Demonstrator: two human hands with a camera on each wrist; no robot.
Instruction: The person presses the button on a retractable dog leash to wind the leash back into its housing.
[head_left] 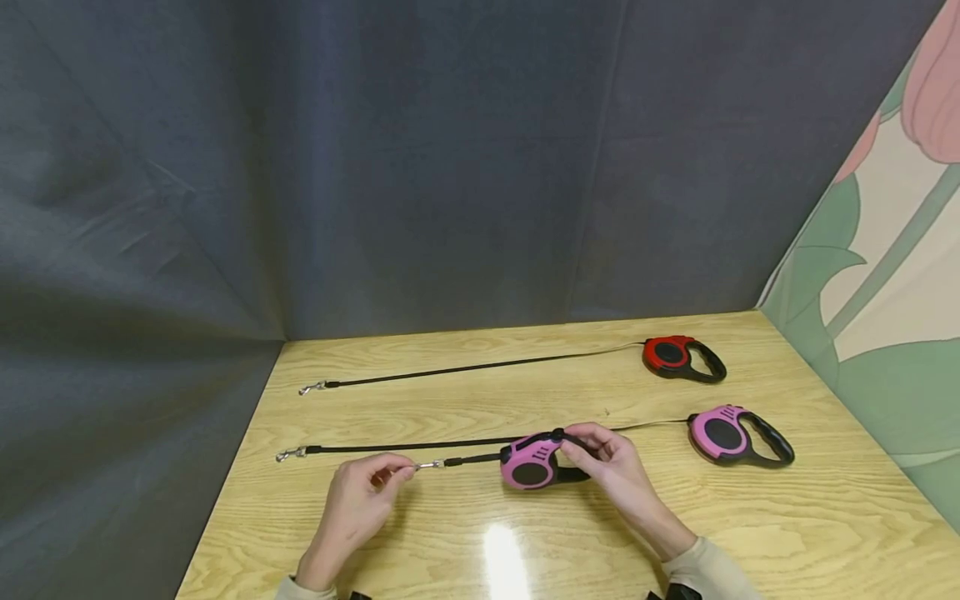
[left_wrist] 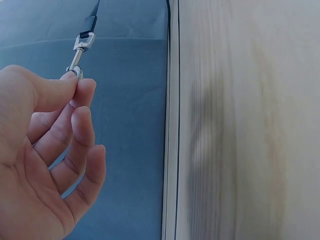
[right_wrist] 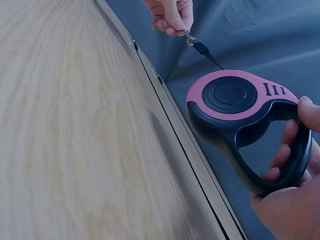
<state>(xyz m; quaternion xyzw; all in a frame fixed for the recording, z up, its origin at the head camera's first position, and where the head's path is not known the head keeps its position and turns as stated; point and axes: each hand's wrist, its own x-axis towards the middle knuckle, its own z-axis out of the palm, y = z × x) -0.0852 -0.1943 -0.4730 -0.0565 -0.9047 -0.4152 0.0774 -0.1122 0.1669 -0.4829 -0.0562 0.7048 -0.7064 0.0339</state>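
A pink and black retractable dog leash (head_left: pixel 530 474) is held up over the table by my right hand (head_left: pixel 617 471). In the right wrist view, the fingers curl round the black loop handle (right_wrist: pixel 295 165) of the leash. My left hand (head_left: pixel 362 498) pinches the metal snap hook (head_left: pixel 429 464) at the leash's end between thumb and forefinger. The other left fingers are loosely bent in the left wrist view. Between the hands runs a short piece of black strap (head_left: pixel 477 458), drawn out of the casing.
Behind it, a second pink leash (head_left: pixel 722 435) lies on the wooden table (head_left: pixel 465 412), its strap stretched left to a snap hook (head_left: pixel 291 454). Farther back lies a red leash (head_left: pixel 667 356), laid out likewise with its hook (head_left: pixel 312 387) at left. A dark curtain (head_left: pixel 450 167) closes off the back.
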